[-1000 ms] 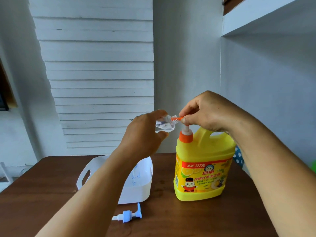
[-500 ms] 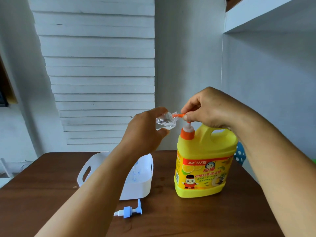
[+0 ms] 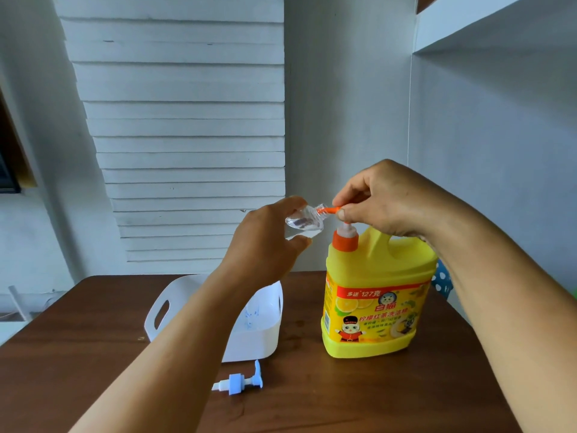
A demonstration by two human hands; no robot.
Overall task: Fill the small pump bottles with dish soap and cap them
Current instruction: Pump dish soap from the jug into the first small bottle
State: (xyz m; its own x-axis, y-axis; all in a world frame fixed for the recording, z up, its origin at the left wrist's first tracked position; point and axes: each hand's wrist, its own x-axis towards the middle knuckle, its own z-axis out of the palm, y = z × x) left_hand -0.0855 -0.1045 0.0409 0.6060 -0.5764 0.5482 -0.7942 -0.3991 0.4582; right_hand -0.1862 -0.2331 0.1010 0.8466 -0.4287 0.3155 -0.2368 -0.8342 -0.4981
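head view: at frame centre the left hand (image 3: 265, 245) grips a small clear bottle (image 3: 304, 221), tipped so its mouth meets the orange spout (image 3: 327, 210) of the yellow jug (image 3: 377, 295); tilting it this way looks meant to let soap run straight in without dripping. the right hand (image 3: 387, 204), centre right, has its fingers curled over the pump head, thumb and forefinger pinching it by the spout, likely to press it and steady the nozzle at once. the jug stands upright on the brown table (image 3: 343, 401) so one hand is enough to work it. lower centre, a blue-and-white pump cap (image 3: 239, 382) lies on the table just in front of the white basket (image 3: 259, 335), within reach for capping. the bottle looks mostly unfilled, so filling seems barely begun.

against half a second ago, both hands and the bottle hold the same pose at the spout; the pump stem shows about the same height, and the cap and basket lie as they did.
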